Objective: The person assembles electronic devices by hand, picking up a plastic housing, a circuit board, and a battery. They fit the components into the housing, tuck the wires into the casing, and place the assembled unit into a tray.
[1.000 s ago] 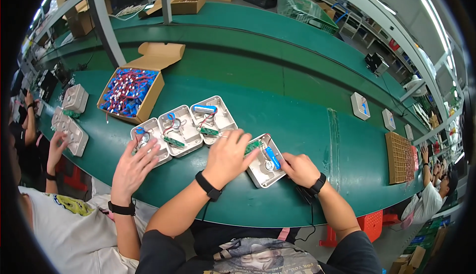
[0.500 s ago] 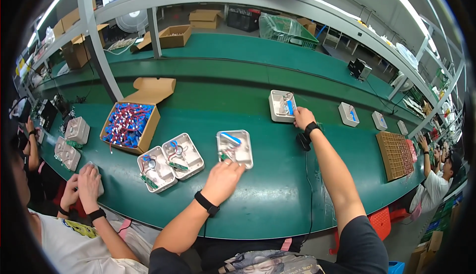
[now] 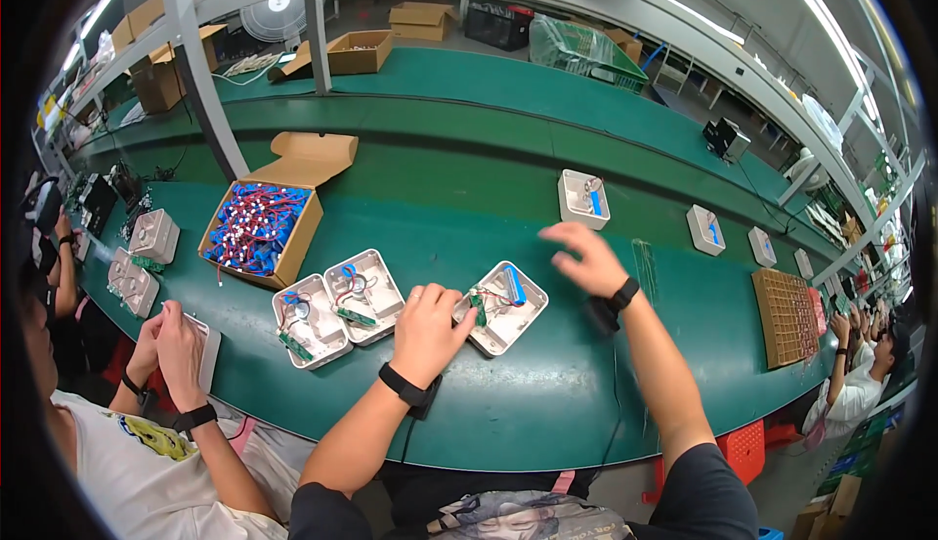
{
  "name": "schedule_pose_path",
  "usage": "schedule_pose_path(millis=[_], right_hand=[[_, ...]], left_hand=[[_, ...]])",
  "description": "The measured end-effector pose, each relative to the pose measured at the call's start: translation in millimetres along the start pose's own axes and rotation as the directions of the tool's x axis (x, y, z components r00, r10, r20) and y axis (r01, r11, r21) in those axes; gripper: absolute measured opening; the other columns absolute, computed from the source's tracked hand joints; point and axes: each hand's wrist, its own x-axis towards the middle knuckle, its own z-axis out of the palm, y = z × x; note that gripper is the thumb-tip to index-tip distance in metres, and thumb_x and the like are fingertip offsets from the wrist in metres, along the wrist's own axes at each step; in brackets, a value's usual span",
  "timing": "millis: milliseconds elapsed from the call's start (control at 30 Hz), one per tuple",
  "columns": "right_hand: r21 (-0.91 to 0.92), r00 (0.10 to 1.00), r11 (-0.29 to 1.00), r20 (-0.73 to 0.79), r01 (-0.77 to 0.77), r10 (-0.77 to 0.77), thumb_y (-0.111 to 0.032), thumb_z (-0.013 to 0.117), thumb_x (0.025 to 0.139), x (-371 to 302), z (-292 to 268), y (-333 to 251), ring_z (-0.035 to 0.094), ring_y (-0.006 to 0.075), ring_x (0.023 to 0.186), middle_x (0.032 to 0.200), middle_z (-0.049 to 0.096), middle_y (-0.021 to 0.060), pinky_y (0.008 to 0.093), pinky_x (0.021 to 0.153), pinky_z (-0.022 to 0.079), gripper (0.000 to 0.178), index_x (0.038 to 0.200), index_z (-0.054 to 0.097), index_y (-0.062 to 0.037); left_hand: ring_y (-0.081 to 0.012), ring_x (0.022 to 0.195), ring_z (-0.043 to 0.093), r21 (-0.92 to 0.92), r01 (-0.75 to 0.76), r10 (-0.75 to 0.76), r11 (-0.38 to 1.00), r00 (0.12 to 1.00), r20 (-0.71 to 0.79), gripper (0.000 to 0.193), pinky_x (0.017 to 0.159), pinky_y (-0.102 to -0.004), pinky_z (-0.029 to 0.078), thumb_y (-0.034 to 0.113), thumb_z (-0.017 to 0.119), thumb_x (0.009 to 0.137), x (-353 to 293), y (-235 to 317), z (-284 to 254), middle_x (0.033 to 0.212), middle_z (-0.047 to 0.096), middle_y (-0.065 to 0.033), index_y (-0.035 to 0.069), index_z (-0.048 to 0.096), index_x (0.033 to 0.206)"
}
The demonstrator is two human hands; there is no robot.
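Note:
A white square plastic housing [image 3: 510,330] lies turned at an angle on the green table. Inside it are a blue cylindrical battery [image 3: 514,286], a small green circuit board [image 3: 477,309] and thin wires. My left hand [image 3: 428,330] holds this housing's left corner, thumb over the rim; its other fingertips are partly hidden. Two more open housings, a left one [image 3: 315,349] and a right one [image 3: 384,291], stand side by side just left of that hand, with boards and wires inside. Open and empty, my right hand [image 3: 591,261] hovers over the table, fingers stretched leftward.
A cardboard box [image 3: 311,232] of blue parts with red wires stands back left. Farther back, a white housing [image 3: 584,200] and several others line up rightward. A divided brown tray [image 3: 782,320] lies at right. Beside me, a co-worker's hands [image 3: 174,349] work on another housing.
My right hand has let go of the far housing and come nearer, opening. The housing by my left hand has turned, and that hand has shifted from its near edge to its left corner.

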Motion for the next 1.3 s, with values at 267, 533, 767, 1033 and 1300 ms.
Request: schedule_pose_path(millis=[267, 533, 767, 1033, 1300], right_hand=[[0.073, 0.962, 0.995, 0.261, 0.062, -0.079, -0.016, 0.076, 0.091, -15.0, 34.9, -57.4, 0.06, 0.0339, 0.128, 0.137, 0.064, 0.0129, 0.0415, 0.108, 0.051, 0.042, 0.132, 0.069, -0.0143], [0.193, 0.968, 0.981, 0.244, 0.007, -0.055, -0.016, 0.074, 0.095, -33.3, 29.6, -91.4, 0.065, 0.0306, 0.116, 0.126, 0.068, 0.0101, 0.0421, 0.099, 0.054, 0.031, 0.125, 0.069, -0.0101], [0.179, 0.864, 0.864, 0.292, -0.47, 0.41, -0.019, 0.071, 0.098, -40.7, 22.6, -61.9, 0.065, 0.0313, 0.111, 0.117, 0.069, 0.012, 0.0408, 0.096, 0.054, 0.029, 0.125, 0.068, -0.0087], [0.059, 0.978, 0.977, 0.023, 0.206, -0.208, -0.013, 0.076, 0.092, -44.7, 25.7, -82.3, 0.065, 0.0279, 0.115, 0.124, 0.069, 0.0092, 0.0414, 0.1, 0.053, 0.031, 0.123, 0.072, -0.0118], [0.023, 0.944, 0.945, 0.055, 0.325, -0.326, -0.01, 0.08, 0.086, -50.8, 39.8, -86.5, 0.071, 0.0276, 0.106, 0.122, 0.072, 0.0081, 0.0417, 0.092, 0.058, 0.026, 0.111, 0.074, -0.0093]], left_hand=[[-0.0294, 0.094, 0.065, -0.082, -0.03, 0.034, 0.996, 0.998, 0.052, 0.019, 0.081, -0.0418, 0.056, 0.016, 0.083, 0.083, -0.9, -11.0, 15.4, 0.098, 0.069, -0.0069, 0.007, 0.075, 0.098], [-0.0307, 0.093, 0.066, -0.297, -0.04, 0.08, 0.954, 0.989, 0.126, 0.019, 0.085, -0.0404, 0.054, 0.008, 0.08, 0.084, -3.9, -3.8, 15.7, 0.098, 0.072, -0.0094, 0.003, 0.076, 0.101], [-0.0254, 0.094, 0.068, -0.403, 0.219, -0.121, 0.888, 0.96, 0.254, 0.026, 0.088, -0.036, 0.054, 0.006, 0.077, 0.089, -0.7, 5.9, 10.6, 0.094, 0.074, -0.009, 0.003, 0.077, 0.114], [-0.0142, 0.089, 0.07, -0.538, 0.441, -0.205, 0.719, 0.873, 0.442, 0.023, 0.089, -0.0313, 0.054, 0.005, 0.075, 0.093, -0.2, 9.0, 9.6, 0.096, 0.076, -0.0073, 0.003, 0.077, 0.116], [-0.0168, 0.09, 0.071, -0.569, 0.441, -0.153, 0.694, 0.863, 0.482, 0.025, 0.088, -0.0327, 0.055, 0.01, 0.077, 0.091, -0.7, 12.6, 11.4, 0.098, 0.075, -0.0072, 0.003, 0.076, 0.115]])
